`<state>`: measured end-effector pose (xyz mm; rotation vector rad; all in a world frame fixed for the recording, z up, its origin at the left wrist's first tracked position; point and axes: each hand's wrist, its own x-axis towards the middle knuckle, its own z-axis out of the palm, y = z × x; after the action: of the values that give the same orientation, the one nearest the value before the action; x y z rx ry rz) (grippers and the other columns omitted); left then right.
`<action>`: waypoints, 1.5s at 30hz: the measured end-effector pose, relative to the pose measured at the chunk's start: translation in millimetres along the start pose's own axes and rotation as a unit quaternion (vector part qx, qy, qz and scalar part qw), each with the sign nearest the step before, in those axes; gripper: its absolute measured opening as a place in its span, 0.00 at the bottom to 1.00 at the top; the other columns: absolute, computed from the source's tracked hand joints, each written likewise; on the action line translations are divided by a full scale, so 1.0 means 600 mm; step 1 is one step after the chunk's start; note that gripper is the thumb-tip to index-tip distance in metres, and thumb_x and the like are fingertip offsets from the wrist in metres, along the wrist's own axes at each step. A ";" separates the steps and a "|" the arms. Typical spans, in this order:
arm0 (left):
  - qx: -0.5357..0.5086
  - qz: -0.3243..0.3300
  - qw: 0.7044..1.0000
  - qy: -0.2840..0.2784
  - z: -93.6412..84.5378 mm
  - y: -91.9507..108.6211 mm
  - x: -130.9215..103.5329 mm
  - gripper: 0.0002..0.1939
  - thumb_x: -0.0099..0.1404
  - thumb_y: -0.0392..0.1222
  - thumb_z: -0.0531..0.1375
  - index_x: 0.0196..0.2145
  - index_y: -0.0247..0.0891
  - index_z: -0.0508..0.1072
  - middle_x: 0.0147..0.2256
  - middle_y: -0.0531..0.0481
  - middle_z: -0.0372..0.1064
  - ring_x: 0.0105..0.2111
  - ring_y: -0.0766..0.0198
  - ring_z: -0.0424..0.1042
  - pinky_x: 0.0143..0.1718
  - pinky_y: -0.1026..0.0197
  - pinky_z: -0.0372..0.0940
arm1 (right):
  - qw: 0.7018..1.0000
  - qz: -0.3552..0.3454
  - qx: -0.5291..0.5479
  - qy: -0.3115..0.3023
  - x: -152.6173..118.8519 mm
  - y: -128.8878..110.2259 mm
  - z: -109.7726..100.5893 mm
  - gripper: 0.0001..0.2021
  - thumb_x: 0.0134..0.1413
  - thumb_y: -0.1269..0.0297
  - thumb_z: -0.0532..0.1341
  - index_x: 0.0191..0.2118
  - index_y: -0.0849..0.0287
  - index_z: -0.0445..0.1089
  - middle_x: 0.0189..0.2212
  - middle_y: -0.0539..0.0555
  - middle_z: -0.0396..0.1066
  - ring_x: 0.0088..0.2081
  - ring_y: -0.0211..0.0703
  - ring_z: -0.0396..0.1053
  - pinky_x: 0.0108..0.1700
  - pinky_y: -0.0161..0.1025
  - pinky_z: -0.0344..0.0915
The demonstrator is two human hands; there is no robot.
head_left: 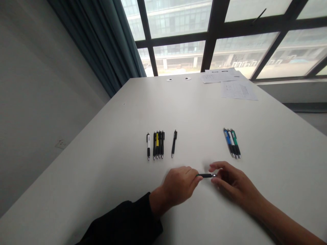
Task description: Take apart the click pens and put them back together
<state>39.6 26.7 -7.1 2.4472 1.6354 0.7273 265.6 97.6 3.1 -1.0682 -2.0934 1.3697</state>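
Observation:
My left hand (pixel 181 184) is closed around one end of a pen (pixel 205 176), whose dark grip and silver tip stick out to the right. The rest of that pen is hidden in my fingers. At its tip, my right hand (pixel 230 180) has thumb and fingers apart; whether they touch the tip I cannot tell. Beyond my left hand lie a white pen (pixel 148 146), a tight row of several black pens (pixel 162 144) with a yellow pen (pixel 157 139) among them, and a single black pen (pixel 174 144). Farther right, a blue pen (pixel 227 136), a white pen (pixel 231 138) and a green pen (pixel 234 136) lie side by side.
The white table (pixel 143 112) reaches to the window. Printed papers (pixel 238 90) lie at its far right corner. Two round cable holes (pixel 188 78) are near the far edge. A dark curtain (pixel 102 41) hangs at the left, beside a wall with a socket (pixel 61 144).

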 end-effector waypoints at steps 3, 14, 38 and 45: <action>0.003 0.003 1.000 0.001 0.001 0.000 -0.001 0.16 0.76 0.46 0.51 0.32 0.38 0.70 0.27 0.52 0.72 0.26 0.62 0.68 0.27 0.59 0.56 | 1.000 -0.012 -0.012 -0.004 0.001 0.000 0.000 0.12 0.65 0.54 0.60 0.36 0.57 0.72 0.25 0.50 0.67 0.27 0.39 0.62 0.30 0.37 0.61; -0.012 -0.007 1.000 -0.007 0.001 0.000 -0.001 0.16 0.76 0.46 0.51 0.33 0.38 0.70 0.28 0.51 0.73 0.27 0.61 0.70 0.28 0.59 0.58 | 1.000 -0.013 0.021 0.000 0.002 0.003 0.000 0.13 0.61 0.54 0.64 0.46 0.55 0.72 0.28 0.49 0.69 0.27 0.39 0.64 0.30 0.37 0.62; -0.032 -0.028 0.999 0.006 0.001 -0.001 0.000 0.16 0.76 0.45 0.51 0.34 0.37 0.72 0.29 0.50 0.74 0.28 0.63 0.71 0.28 0.61 0.61 | 0.996 -0.017 0.067 0.057 -0.001 0.003 -0.003 0.12 0.62 0.54 0.63 0.42 0.57 0.71 0.26 0.49 0.64 0.27 0.39 0.61 0.28 0.37 0.60; -0.017 -0.021 0.999 0.024 0.002 -0.002 0.001 0.15 0.76 0.45 0.50 0.35 0.37 0.72 0.29 0.50 0.73 0.28 0.62 0.69 0.29 0.58 0.61 | 0.996 -0.017 0.060 0.058 -0.002 0.011 -0.008 0.11 0.62 0.54 0.63 0.42 0.57 0.72 0.27 0.49 0.65 0.28 0.39 0.62 0.30 0.37 0.61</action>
<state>39.4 27.9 -8.2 2.3819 1.6721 0.8065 272.2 100.7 -0.9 -1.0333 -1.9118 1.3647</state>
